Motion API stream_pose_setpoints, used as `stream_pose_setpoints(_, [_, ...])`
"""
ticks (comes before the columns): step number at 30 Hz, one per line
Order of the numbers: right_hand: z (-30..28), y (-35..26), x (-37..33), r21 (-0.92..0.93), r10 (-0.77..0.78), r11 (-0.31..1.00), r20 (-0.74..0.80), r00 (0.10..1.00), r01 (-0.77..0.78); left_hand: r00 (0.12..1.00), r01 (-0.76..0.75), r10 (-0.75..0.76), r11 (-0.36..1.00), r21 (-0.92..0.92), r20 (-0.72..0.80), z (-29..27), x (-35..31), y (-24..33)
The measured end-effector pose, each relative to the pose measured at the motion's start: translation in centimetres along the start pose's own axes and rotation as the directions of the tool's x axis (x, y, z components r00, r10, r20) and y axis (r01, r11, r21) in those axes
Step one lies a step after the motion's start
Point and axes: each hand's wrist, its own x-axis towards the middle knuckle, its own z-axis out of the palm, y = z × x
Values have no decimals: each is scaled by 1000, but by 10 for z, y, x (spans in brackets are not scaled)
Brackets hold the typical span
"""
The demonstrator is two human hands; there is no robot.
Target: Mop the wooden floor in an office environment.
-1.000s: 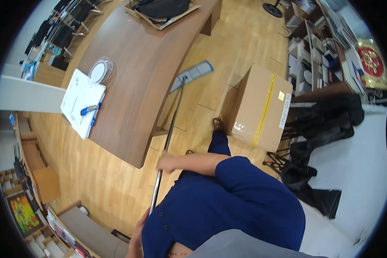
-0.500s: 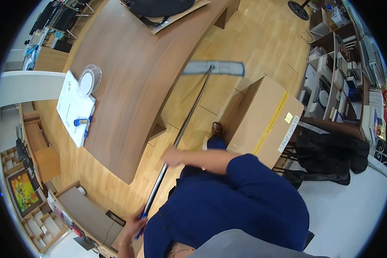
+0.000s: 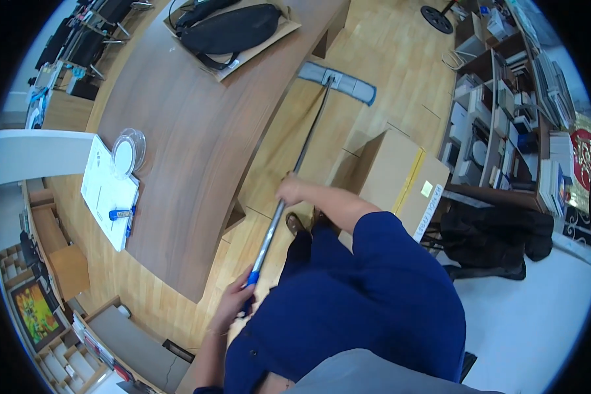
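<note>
A long flat mop (image 3: 267, 238) with a metal pole slants away from me over the wooden floor. My left hand (image 3: 235, 297) is wrapped round its blue grip near my body. Further up, my right hand (image 3: 289, 189) is closed round the metal pole. The wide grey-blue mop head (image 3: 354, 88) lies flat on the floor at the far end, beside the long wooden desk (image 3: 197, 151); its left end is at the desk's edge. The mop's shadow falls on the boards left of the pole.
Right of the pole stands a cardboard box (image 3: 400, 171) with yellow tape. Beyond it are a crowded bookshelf (image 3: 489, 125) and a dark jacket (image 3: 492, 230). The desk bears a black bag (image 3: 236, 29), papers (image 3: 105, 200) and a clear round container (image 3: 126, 154).
Both hands have moved forward and to the right with the mop. The mop head has slid farther away and turned, its right end now nearer than its left. My view has shifted slightly.
</note>
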Motion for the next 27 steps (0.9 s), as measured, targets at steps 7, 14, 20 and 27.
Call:
stream_pose_setpoints(7, [-22, -115, -10, 301, 91, 952, -91, 992, -60, 977, 200, -205, 976, 89, 55, -90, -102, 35])
stream_pose_setpoints(14, [-30, -7, -52, 392, 336, 889, -209, 918, -236, 958, 67, -158, 934, 350, 240, -50, -23, 148])
stream_pose_setpoints(20, [-20, 122, -140, 383, 404, 884, -345, 847, -266, 913, -14, -152, 917, 400, 379, 56, 47, 232])
stream_pose_setpoints(27, [-51, 330, -226, 287, 501, 853, -221, 837, -436, 919, -97, 6, 972, 212, 394, 202, 164, 334])
